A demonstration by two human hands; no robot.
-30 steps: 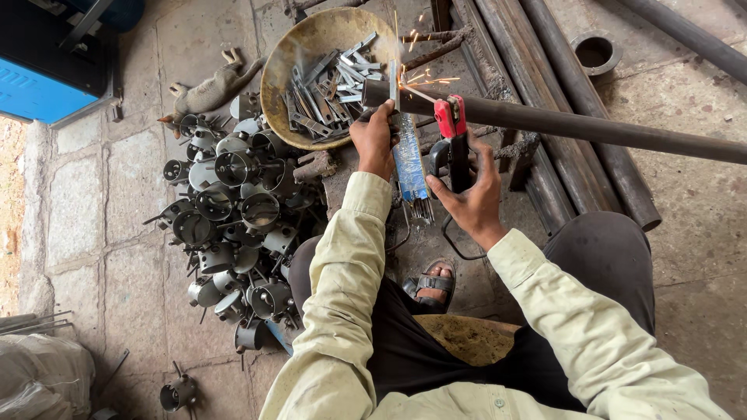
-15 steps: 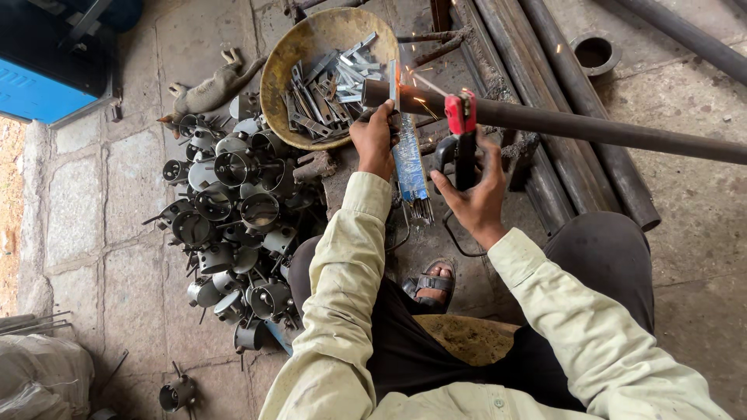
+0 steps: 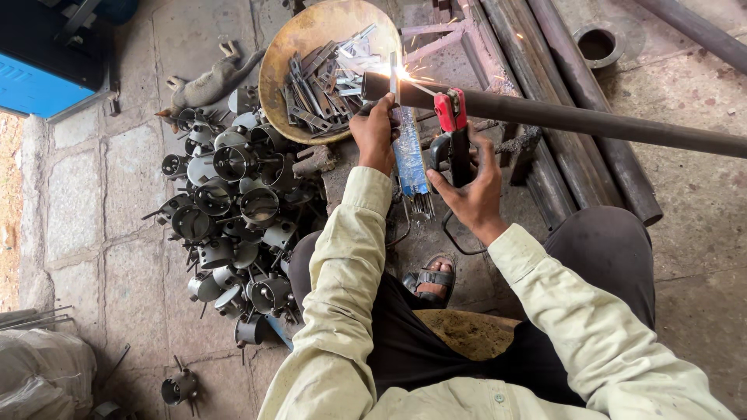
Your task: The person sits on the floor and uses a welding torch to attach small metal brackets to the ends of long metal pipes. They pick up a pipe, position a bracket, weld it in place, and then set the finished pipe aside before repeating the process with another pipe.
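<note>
Right hand (image 3: pixel 467 187), grip closed round the red-jawed electrode holder (image 3: pixel 451 132); rod tip sparking at the near end of the long dark pipe (image 3: pixel 560 117). Left hand (image 3: pixel 376 132), grip closed on a small metal piece against that pipe end, just above the rod packet (image 3: pixel 408 152). Best done, I judge, with the left hand unmoving and the arc short; pan of metal strips (image 3: pixel 327 85) far left, pile of welded sockets (image 3: pixel 226 210) left.
</note>
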